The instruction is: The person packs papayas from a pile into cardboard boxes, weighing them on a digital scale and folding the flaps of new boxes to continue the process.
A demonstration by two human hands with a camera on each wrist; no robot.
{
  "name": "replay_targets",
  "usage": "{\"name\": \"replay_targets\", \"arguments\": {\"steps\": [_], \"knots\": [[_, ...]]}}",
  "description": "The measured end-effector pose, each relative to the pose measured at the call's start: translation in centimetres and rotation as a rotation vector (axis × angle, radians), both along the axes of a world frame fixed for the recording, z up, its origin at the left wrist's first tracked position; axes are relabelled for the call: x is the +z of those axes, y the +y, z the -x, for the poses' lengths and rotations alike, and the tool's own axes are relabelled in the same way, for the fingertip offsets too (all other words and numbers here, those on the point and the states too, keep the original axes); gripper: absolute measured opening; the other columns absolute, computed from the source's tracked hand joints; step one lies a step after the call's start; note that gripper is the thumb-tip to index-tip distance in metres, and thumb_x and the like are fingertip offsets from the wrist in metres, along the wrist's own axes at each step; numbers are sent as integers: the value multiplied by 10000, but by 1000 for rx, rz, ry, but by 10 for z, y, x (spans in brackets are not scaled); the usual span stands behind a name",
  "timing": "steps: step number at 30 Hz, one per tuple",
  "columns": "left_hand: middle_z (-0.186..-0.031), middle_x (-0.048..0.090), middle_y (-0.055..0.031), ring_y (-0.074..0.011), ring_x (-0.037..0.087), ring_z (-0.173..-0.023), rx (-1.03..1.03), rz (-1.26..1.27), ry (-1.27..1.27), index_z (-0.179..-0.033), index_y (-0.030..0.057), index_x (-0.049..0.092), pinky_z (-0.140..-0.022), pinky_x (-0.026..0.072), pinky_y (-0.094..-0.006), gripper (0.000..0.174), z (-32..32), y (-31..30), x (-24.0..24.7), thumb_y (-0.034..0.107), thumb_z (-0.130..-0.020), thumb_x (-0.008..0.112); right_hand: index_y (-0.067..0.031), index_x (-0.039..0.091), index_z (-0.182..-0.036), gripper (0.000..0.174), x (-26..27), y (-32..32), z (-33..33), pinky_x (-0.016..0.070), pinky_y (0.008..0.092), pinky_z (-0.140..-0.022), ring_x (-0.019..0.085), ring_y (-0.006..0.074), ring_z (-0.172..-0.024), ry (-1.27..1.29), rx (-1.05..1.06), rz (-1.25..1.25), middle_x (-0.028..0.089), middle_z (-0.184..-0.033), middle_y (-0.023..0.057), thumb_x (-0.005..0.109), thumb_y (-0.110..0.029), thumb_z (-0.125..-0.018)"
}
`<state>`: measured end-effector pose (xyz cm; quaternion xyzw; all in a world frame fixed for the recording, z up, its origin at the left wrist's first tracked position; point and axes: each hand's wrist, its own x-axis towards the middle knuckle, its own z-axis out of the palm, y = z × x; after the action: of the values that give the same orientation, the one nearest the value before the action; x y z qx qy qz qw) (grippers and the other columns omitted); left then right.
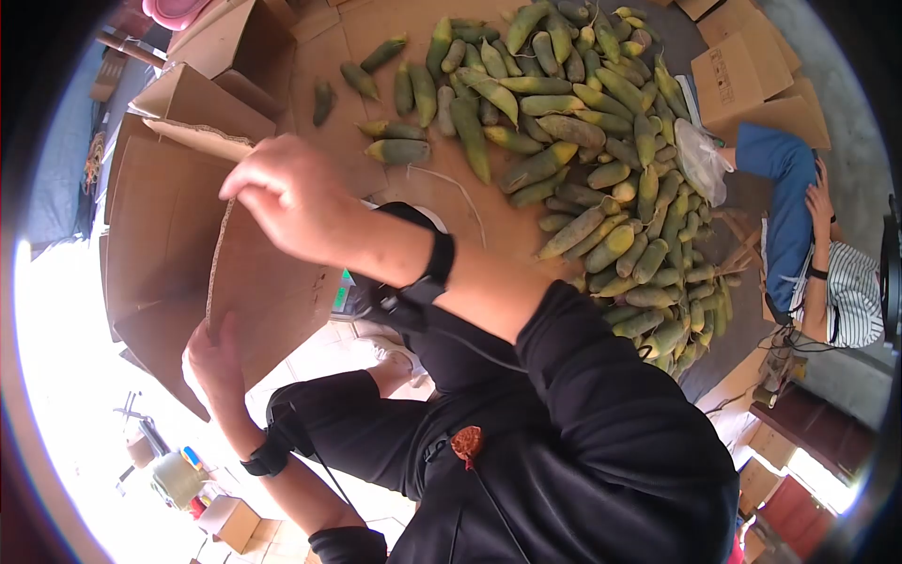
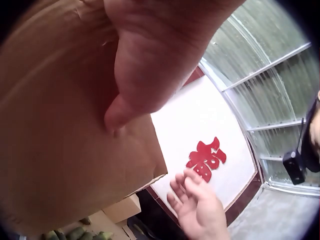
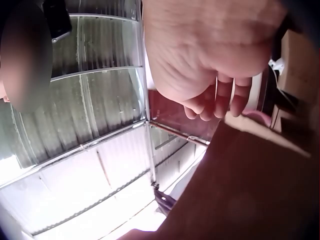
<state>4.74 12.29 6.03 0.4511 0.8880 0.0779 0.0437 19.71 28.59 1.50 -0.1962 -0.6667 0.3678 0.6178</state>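
A large cardboard box (image 1: 169, 221) with raised flaps stands at the left of the head view. My left hand (image 1: 216, 362) grips the near edge of its wall, thumb (image 2: 122, 117) flat on one face in the left wrist view; the fingers are partly hidden behind the cardboard. My right hand (image 1: 291, 197) is up at the box's far top corner. Its fingers are loosely bent and hold nothing. In the right wrist view those fingertips (image 3: 220, 110) come close over the cardboard edge (image 3: 265, 132), and the left wrist view has this hand (image 2: 197, 205) beside the box corner.
A big heap of green radishes (image 1: 601, 179) covers the floor, with several loose ones near the box. More cartons (image 1: 747, 70) stand at the back right. A seated person (image 1: 799, 226) is at the right, near a clear plastic bag (image 1: 700, 160). A small carton (image 1: 230, 524) sits at lower left.
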Motion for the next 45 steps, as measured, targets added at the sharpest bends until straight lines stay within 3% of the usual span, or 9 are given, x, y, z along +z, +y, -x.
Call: {"name": "replay_targets", "arguments": {"steps": [8,16,23,29,30,32,35,39,45], "knots": [[-686,603,-137,-237,574,-620,-18,-5,-22,-928,8,654,-646,451,-332,318,7,0,-4,305,-824,617,-59,648,-830,111,-153,51,-155,474,413,-722,592,339,-826,-726,-245,291,622,-862,142,553,-96,-787],[-733,641,-47,-94,568,-676,74,-6,-103,-997,17,673,-648,444,-251,275,14,-1,-10,231,-827,646,-33,630,-876,162,-310,0,-327,471,440,-813,561,366,-963,-1666,-247,652,602,-951,208,520,-96,-774],[-726,627,-34,-77,538,-658,60,-41,-47,-1016,8,670,-628,431,-239,250,12,-4,-16,184,-841,640,-57,544,-1088,268,-323,-50,-342,459,430,-880,536,343,-1068,-1830,-109,887,549,-1123,145,461,-38,-834],[-742,612,-37,-77,517,-674,51,-70,-63,-1039,-26,647,-621,408,-225,247,19,-10,-19,142,-864,605,-82,550,-1077,257,-354,-56,-322,454,439,-852,521,290,-1088,-1959,74,905,552,-1081,93,490,-63,-828],[-746,605,-33,-76,512,-673,11,-77,-50,-1046,-30,641,-619,403,-222,251,22,-12,-20,142,-870,598,-82,550,-1077,257,-364,-55,-321,454,439,-852,521,290,-1088,-1956,81,902,552,-1081,93,490,-63,-828],[-751,599,-30,-75,506,-672,-24,-86,-33,-1054,-34,635,-616,397,-219,254,25,-13,-23,142,-875,591,-151,532,-1159,338,-382,-55,-321,424,410,-825,505,258,-1083,-2251,226,403,520,-1175,49,549,-120,-823],[-776,598,-37,-88,509,-680,94,-36,-61,-1056,-43,626,-632,407,-235,265,25,-17,-19,150,-878,590,-167,612,-996,204,-393,-51,-322,374,378,-837,473,205,-1041,-2214,176,341,570,-1046,26,502,-179,-824],[-810,594,-58,-117,513,-713,131,-22,-69,-1053,-61,612,-669,415,-257,262,35,-26,-20,133,-881,576,-167,623,-1014,237,-408,-61,-346,338,387,-834,449,197,-1022,-2179,25,102,555,-993,7,510,-193,-806],[-821,598,-76,-126,523,-745,109,-53,-96,-1034,-64,618,-681,416,-254,228,33,-26,-19,88,-872,565,-185,671,-889,190,-394,-66,-354,317,390,-840,441,177,-996,-2362,173,-56,528,-924,-10,513,-183,-785]]}}
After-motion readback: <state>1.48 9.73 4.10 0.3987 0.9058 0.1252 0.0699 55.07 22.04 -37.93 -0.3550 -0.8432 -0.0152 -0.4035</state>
